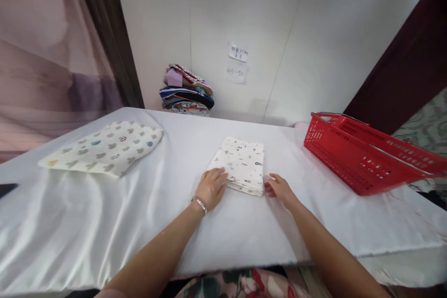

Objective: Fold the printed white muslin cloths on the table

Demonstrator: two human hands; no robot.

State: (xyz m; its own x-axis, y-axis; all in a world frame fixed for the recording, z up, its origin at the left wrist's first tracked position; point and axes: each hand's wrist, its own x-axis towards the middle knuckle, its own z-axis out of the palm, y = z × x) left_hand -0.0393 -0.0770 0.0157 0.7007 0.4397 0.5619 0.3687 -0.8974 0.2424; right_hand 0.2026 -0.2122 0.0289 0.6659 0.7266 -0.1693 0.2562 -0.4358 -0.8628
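Note:
A white cloth (242, 163) with small scattered prints lies folded in layers on the white-covered table (167, 223), in the middle of the head view. My left hand (212, 187), with a silver bracelet at its wrist, rests at the cloth's near left corner; its fingers lie flat over the edge and do not grip it. Beside the near right corner is my right hand (279, 188), its fingers loosely bent and apart, with nothing visible in them. Whether its fingertips touch the cloth I cannot tell.
To the left lies a cream cloth (115, 146) with grey mushroom-like prints. A red plastic basket (363, 163) stands at the right. Behind the table's far edge rises a stack of folded fabrics (186, 91), against a white wall with paper notes (236, 73). A dark object (7, 189) sits far left.

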